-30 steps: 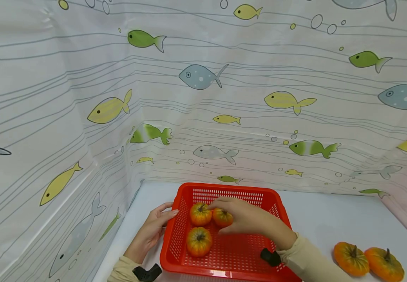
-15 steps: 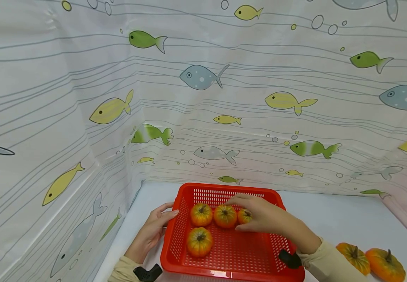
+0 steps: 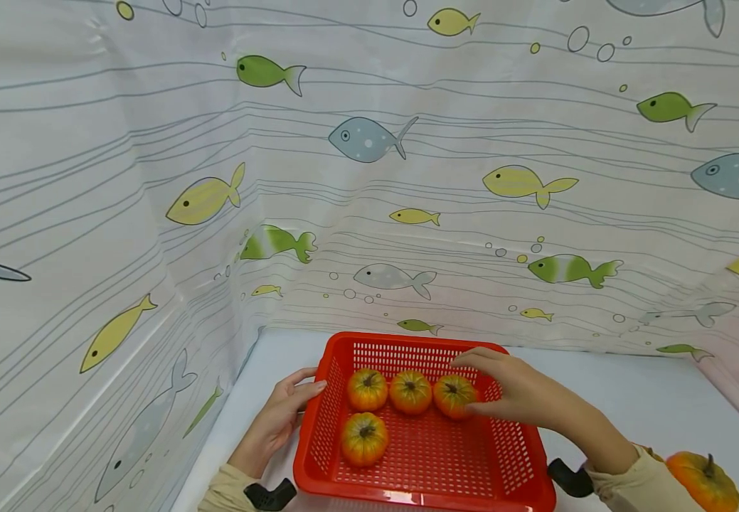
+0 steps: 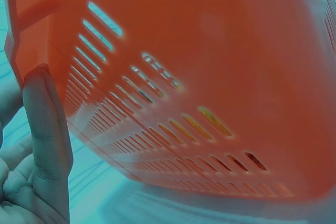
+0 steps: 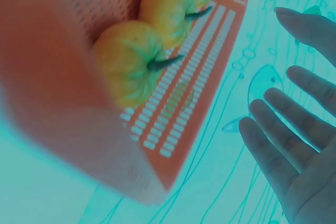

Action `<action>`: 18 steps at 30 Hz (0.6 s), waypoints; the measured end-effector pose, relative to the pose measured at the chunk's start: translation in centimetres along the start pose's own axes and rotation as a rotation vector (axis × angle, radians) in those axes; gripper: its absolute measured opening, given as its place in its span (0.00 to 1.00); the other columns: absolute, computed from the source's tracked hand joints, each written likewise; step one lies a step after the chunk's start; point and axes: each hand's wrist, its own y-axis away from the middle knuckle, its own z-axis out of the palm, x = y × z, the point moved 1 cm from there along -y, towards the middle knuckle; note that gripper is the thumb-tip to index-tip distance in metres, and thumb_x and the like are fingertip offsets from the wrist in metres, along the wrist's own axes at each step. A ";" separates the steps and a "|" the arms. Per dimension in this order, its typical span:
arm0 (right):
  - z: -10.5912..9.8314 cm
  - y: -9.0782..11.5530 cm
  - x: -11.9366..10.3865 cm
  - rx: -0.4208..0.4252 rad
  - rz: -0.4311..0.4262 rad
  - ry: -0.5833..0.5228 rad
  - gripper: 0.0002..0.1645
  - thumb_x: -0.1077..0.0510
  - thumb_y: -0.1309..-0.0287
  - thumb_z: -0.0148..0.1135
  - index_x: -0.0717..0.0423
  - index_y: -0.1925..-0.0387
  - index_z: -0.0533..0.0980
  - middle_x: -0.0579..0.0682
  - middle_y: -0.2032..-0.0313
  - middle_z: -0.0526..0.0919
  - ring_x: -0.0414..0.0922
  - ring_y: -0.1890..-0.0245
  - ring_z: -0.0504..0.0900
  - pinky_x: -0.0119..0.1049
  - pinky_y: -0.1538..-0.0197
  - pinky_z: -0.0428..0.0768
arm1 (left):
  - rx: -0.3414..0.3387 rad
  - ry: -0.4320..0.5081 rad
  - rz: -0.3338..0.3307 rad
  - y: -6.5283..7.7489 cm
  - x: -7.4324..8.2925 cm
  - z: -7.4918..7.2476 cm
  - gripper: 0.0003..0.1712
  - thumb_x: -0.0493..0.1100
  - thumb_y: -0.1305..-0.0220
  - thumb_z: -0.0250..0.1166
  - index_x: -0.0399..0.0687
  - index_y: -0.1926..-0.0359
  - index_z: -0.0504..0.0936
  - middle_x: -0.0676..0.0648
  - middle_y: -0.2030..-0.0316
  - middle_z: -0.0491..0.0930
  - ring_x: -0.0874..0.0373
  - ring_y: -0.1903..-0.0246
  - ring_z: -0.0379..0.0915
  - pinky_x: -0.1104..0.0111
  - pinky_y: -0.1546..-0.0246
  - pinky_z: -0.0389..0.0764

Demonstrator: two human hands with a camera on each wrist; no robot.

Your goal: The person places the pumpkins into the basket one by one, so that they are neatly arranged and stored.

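A red slotted plastic basket (image 3: 407, 496) holds several small orange pumpkins. Three stand in a row along its far side, the rightmost pumpkin (image 3: 451, 395) closest to my right hand (image 3: 523, 387). A further pumpkin (image 3: 364, 439) sits at the near left of the basket. My right hand is over the basket's right wall, thumb and fingers spread with nothing between them; in the right wrist view its fingers (image 5: 275, 148) are apart from the row. At the left rim my left hand (image 3: 282, 412) touches the basket from outside, fingertips right at the lip in the left wrist view.
To the right of the basket another pumpkin (image 3: 705, 480) lies on the white table (image 3: 606, 398); a sliver of one more shows behind the right sleeve (image 3: 638, 480). A fish-printed curtain (image 3: 459, 249) hangs behind and at the left.
My right hand has moved right along the far row, then off the rightmost pumpkin, uncovering the middle and right ones. Its sleeve now covers most of one table pumpkin. My left hand stays put.
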 end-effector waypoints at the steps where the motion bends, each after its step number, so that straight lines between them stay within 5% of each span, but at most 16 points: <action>1: -0.2 0.3 0.1 0.007 0.001 0.008 0.37 0.48 0.44 0.78 0.47 0.34 0.76 0.45 0.36 0.80 0.50 0.39 0.82 0.51 0.42 0.86 | 0.000 -0.001 0.000 0.0 0.0 0.0 0.35 0.45 0.25 0.63 0.37 0.26 0.61 0.44 0.47 0.87 0.57 0.56 0.89 0.62 0.53 0.90; 5: -0.9 1.3 0.8 0.022 0.034 0.016 0.37 0.46 0.44 0.78 0.50 0.35 0.76 0.49 0.37 0.80 0.54 0.39 0.82 0.53 0.44 0.87 | 0.003 -0.003 -0.006 0.0 0.0 0.0 0.36 0.45 0.26 0.64 0.37 0.26 0.60 0.43 0.47 0.87 0.57 0.56 0.89 0.63 0.53 0.90; 10: -1.1 2.8 1.8 0.051 0.084 -0.007 0.35 0.48 0.45 0.78 0.42 0.36 0.76 0.49 0.36 0.81 0.60 0.35 0.78 0.56 0.45 0.87 | 0.009 -0.001 -0.013 0.1 0.0 0.0 0.36 0.46 0.26 0.64 0.38 0.26 0.60 0.43 0.46 0.86 0.57 0.56 0.89 0.62 0.53 0.90; 18: -1.4 5.0 3.9 0.092 0.104 -0.020 0.36 0.48 0.47 0.80 0.39 0.37 0.75 0.51 0.38 0.81 0.54 0.48 0.84 0.36 0.60 0.90 | 0.011 -0.004 -0.012 0.1 0.0 0.1 0.36 0.46 0.26 0.64 0.38 0.26 0.60 0.42 0.46 0.86 0.56 0.55 0.89 0.61 0.53 0.90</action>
